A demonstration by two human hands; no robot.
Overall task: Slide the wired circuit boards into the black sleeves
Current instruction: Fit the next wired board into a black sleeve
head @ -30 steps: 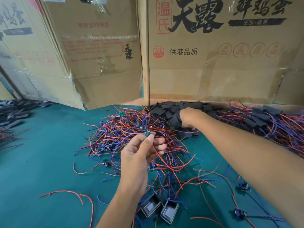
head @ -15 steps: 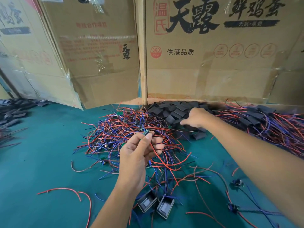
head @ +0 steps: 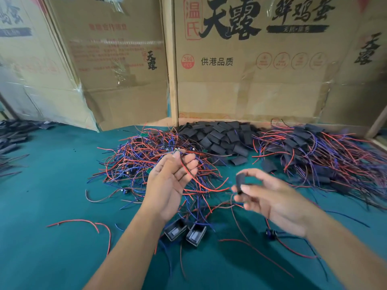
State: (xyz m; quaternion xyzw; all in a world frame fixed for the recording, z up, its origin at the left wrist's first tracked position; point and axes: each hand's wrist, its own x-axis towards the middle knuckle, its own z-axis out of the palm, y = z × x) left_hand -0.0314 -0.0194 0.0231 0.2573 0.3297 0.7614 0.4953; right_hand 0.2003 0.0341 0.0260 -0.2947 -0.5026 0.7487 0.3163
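The green table [head: 52,185] runs back to a wall of cardboard boxes [head: 240,59], and the stock on it lies in three heaps. On the left is the tangle of wired circuit boards [head: 146,158] with their red and blue leads. In the middle, against the boxes, is the pile of empty black sleeves [head: 222,137]. On the right is the heap of finished pieces [head: 318,151], sleeves with wires trailing out. Two small black housings [head: 185,232] sit near the front edge, between the person's forearms.

The big change is the right hand [head: 270,197]. A moment ago it was stretched out and buried in the sleeve pile; now it has pulled back toward the body and comes in blurred with movement, its thumb and fingers pinching a single black sleeve [head: 240,182] lifted clear of the table. The left hand [head: 167,185] has hardly shifted: it keeps a small circuit board [head: 175,151] pinched at its fingertips, held up over the wire tangle, with a red wire [head: 201,184] looping down from it across the palm toward the right hand.

So both parts are now in hand and near each other, but apart. To my eye the fetching is done and the joining not yet begun; the sleeve's open end must next be lined up with the board.
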